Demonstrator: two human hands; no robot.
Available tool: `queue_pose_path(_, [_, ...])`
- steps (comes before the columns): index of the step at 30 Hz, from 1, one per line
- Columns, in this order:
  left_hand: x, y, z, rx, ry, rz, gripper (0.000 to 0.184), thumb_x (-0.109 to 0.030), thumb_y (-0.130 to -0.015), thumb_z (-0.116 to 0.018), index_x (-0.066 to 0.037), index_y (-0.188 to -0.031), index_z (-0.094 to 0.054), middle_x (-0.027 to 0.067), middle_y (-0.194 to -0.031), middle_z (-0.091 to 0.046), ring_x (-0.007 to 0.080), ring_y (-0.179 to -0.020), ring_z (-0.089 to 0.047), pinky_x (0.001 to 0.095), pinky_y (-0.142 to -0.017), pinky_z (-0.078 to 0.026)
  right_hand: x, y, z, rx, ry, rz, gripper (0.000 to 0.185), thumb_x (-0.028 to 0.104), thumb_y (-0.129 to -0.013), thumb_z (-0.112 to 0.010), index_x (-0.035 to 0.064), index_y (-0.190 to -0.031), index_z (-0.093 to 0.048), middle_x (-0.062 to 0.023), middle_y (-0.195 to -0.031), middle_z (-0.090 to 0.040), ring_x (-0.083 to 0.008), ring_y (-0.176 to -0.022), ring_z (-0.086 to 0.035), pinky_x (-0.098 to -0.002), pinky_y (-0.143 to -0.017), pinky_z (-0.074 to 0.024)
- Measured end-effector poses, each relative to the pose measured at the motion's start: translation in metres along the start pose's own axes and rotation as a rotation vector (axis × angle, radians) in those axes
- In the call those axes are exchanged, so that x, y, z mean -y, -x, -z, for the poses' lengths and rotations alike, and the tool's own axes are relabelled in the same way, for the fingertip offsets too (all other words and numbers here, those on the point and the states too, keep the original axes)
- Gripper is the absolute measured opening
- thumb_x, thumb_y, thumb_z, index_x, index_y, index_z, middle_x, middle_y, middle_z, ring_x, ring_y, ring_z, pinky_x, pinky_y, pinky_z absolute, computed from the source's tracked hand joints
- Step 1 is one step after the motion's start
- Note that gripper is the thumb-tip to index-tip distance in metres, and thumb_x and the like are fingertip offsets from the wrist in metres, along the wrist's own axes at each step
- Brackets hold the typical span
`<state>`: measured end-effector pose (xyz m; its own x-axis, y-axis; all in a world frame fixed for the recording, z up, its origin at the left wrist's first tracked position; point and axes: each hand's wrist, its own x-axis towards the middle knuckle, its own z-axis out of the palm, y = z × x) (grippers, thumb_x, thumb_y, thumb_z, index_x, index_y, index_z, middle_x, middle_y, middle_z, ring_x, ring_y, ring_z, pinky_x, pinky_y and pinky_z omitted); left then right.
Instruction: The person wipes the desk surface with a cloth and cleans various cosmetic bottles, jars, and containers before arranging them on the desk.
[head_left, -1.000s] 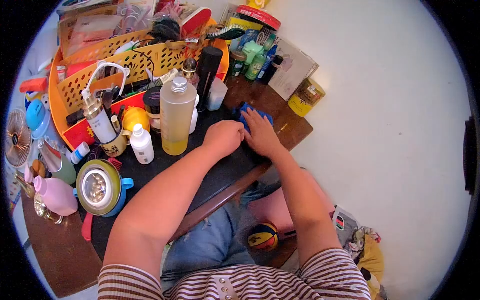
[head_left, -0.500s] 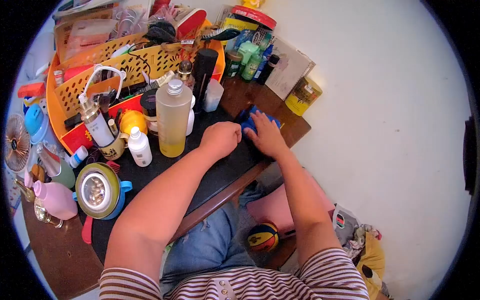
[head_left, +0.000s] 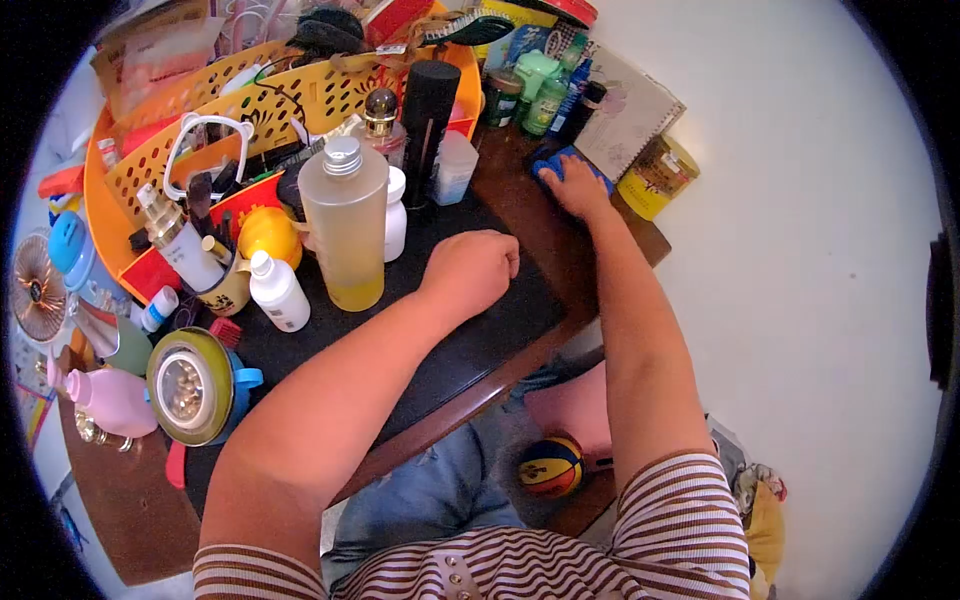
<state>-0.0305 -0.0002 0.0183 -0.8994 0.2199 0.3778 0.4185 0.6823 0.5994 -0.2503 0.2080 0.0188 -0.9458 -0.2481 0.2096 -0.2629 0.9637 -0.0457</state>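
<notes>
My right hand (head_left: pixel 578 188) presses down on a crumpled blue cloth (head_left: pixel 556 163) on the dark wooden desktop, beside a yellow can (head_left: pixel 656 177). The fingers lie over the cloth, and part of it is hidden under them. Closer to me, my left hand (head_left: pixel 470 270) rests as a loose fist on the black mat (head_left: pixel 520 315). Nothing sticks out of that fist, and its palm side is out of sight. Left of it stand a tall bottle of yellowish liquid (head_left: pixel 343 230) and a small white bottle (head_left: pixel 278 290).
An orange perforated basket (head_left: pixel 330 95) full of small items takes up the back left. Green bottles (head_left: pixel 546 105) and a spiral notebook (head_left: pixel 630 110) stand near the wall. A blue cup with a green lid (head_left: pixel 190 385) and a pink bottle (head_left: pixel 112 402) are at the left.
My right hand has slid the blue cloth away from me, toward the notebook and can. My left fist stays on the mat, now apart from the cloth. The view has shifted slightly.
</notes>
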Motion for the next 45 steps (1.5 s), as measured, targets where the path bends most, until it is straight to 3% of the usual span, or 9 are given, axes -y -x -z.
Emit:
queue_pose_path(9, [-0.006, 0.000, 0.004, 0.022, 0.010, 0.049, 0.019, -0.009, -0.084, -0.050, -0.008, -0.080, -0.069, 0.0137, -0.092, -0.070, 0.0364, -0.091, -0.066, 0.0482, -0.081, -0.052, 0.008, 0.004, 0.003, -0.016, 0.018, -0.084, 0.079, 0.065, -0.096, -0.040, 0.0095, -0.152, -0.039, -0.0141, -0.160, -0.034, -0.0309, -0.148, -0.032, -0.0575, -0.118, -0.0244])
queue_pose_path(11, [-0.006, 0.000, 0.003, 0.007, -0.018, 0.067, 0.016, -0.012, -0.082, -0.056, -0.010, -0.079, -0.071, 0.0133, -0.089, -0.071, 0.0342, -0.090, -0.067, 0.0463, -0.079, -0.052, 0.010, 0.018, 0.003, -0.039, 0.024, -0.038, 0.077, 0.064, -0.097, -0.041, 0.0081, -0.151, -0.041, -0.0164, -0.158, -0.036, -0.0330, -0.146, -0.034, -0.0583, -0.117, -0.0263])
queue_pose_path(16, [-0.006, 0.000, 0.004, 0.026, -0.017, 0.073, 0.019, -0.010, -0.082, -0.051, -0.008, -0.080, -0.070, 0.0139, -0.091, -0.070, 0.0361, -0.091, -0.067, 0.0486, -0.080, -0.052, 0.018, 0.064, 0.003, -0.171, 0.044, 0.119, 0.068, 0.056, -0.098, -0.048, 0.0054, -0.144, -0.047, -0.0211, -0.151, -0.044, -0.0384, -0.140, -0.041, -0.0585, -0.113, -0.0319])
queue_pose_path(20, [-0.002, -0.001, 0.002, 0.022, -0.017, 0.062, 0.015, -0.014, -0.082, -0.057, -0.012, -0.079, -0.072, 0.0123, -0.091, -0.071, 0.0335, -0.091, -0.068, 0.0461, -0.079, -0.052, 0.035, 0.110, 0.017, -0.159, -0.003, 0.161, 0.067, 0.052, -0.097, -0.053, 0.0033, -0.144, -0.047, -0.0223, -0.151, -0.044, -0.0387, -0.141, -0.040, -0.0583, -0.114, -0.0309])
queue_pose_path(31, [-0.002, 0.002, 0.006, -0.044, 0.055, 0.038, 0.017, -0.009, -0.082, -0.053, -0.007, -0.078, -0.069, 0.0159, -0.087, -0.069, 0.0378, -0.087, -0.067, 0.0491, -0.077, -0.052, 0.068, 0.215, 0.043, -0.139, -0.064, 0.275, 0.067, 0.048, -0.097, -0.056, 0.0033, -0.146, -0.045, -0.0215, -0.153, -0.041, -0.0372, -0.144, -0.037, -0.0557, -0.117, -0.0265])
queue_pose_path(45, [0.002, 0.001, 0.001, -0.020, -0.007, 0.053, 0.017, -0.011, -0.083, -0.054, -0.010, -0.077, -0.069, 0.0130, -0.090, -0.070, 0.0351, -0.089, -0.067, 0.0474, -0.078, -0.052, 0.043, 0.078, 0.023, -0.048, -0.028, 0.179, 0.072, 0.059, -0.097, -0.049, 0.0074, -0.147, -0.044, -0.0186, -0.153, -0.041, -0.0359, -0.142, -0.039, -0.0590, -0.114, -0.0296])
